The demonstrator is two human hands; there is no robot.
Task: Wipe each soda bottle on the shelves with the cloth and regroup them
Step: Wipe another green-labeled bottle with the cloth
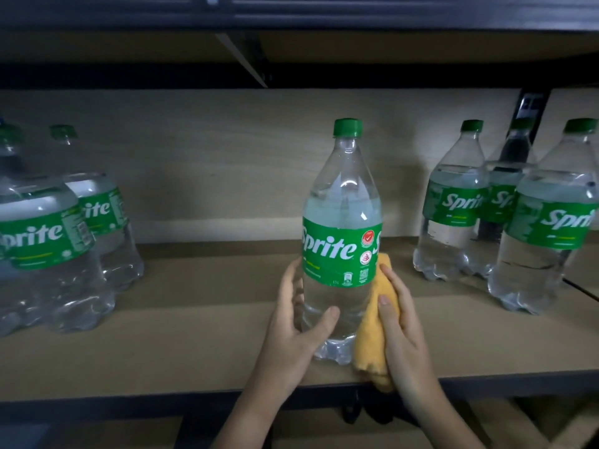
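A clear Sprite bottle [340, 228] with a green cap and green label stands upright at the middle of the wooden shelf [201, 335]. My left hand [296, 325] grips its lower body from the left, thumb across the front. My right hand [400, 322] holds an orange cloth [372, 332] and presses it against the bottle's right side. The cloth hangs down past the bottle's base to the shelf's front edge.
Two Sprite bottles [48, 247] stand grouped at the left end of the shelf, and three more [544, 228] at the right end. A dark upper shelf [291, 14] hangs overhead. A black upright post [525, 124] stands behind the right group.
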